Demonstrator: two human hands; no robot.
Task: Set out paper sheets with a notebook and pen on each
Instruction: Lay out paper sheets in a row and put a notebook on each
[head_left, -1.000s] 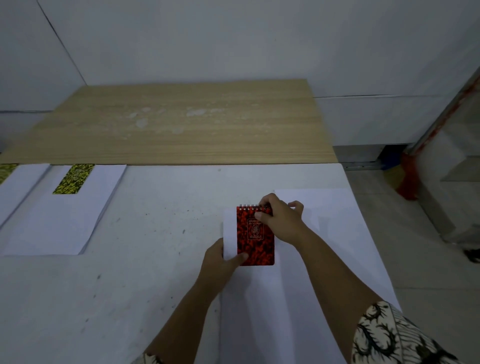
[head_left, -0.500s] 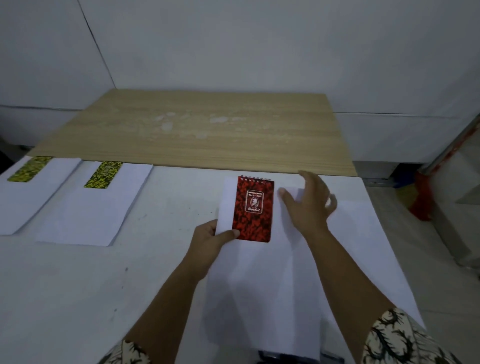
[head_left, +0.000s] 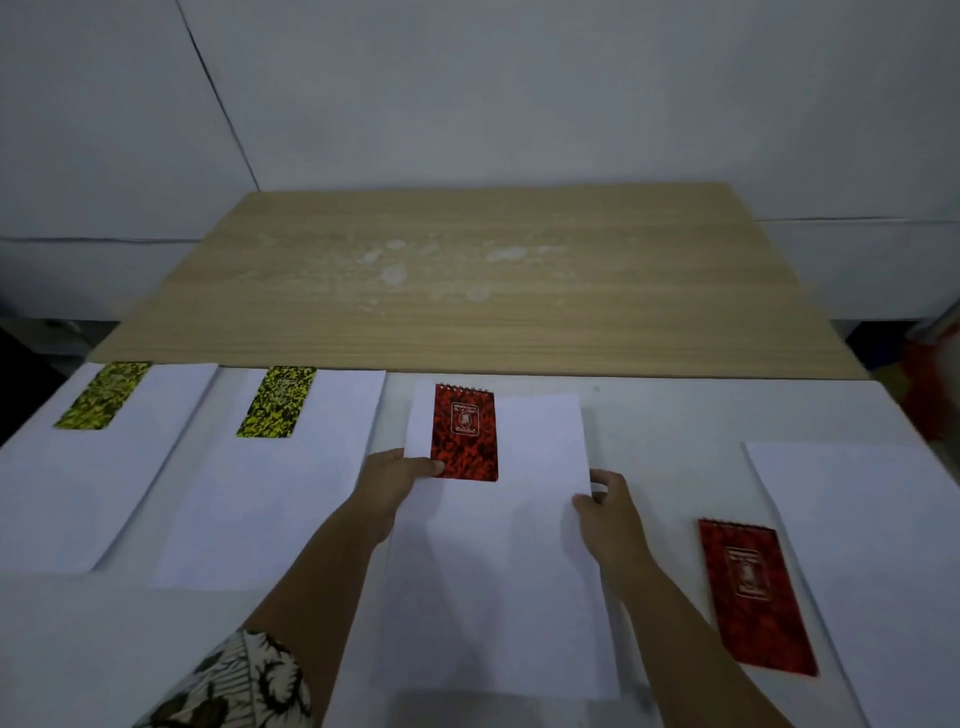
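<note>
A: Sliding the third paper sheet (head_left: 498, 545) up the white bench (head_left: 665, 415), is that what has just changed?

B: Yes. A moment ago that sheet and its red notebook (head_left: 464, 432) sat nearer the person, on the stack by the bench's right edge. Now the sheet lies just right of the second yellow notebook's sheet (head_left: 270, 483), in line with it.

A: And the hands?

B: The left hand (head_left: 390, 480) pinches the sheet's left edge, thumb pressed on the red notebook's near-left corner. The right hand (head_left: 605, 514), which was flat on the stack half a second ago, now has its fingers closed on the sheet's right edge.

A: So the notebook rides along?

B: It seems so; it stays at the sheet's far-left corner, matching the first yellow notebook (head_left: 102, 395) and the second yellow notebook (head_left: 277, 401).

A: What is left?

B: A second red notebook (head_left: 756, 597) has come into view right of the third sheet, beside more loose paper (head_left: 872, 545). I judge a fourth set comes next. I see no pen anywhere, so that part appears undone.
</note>
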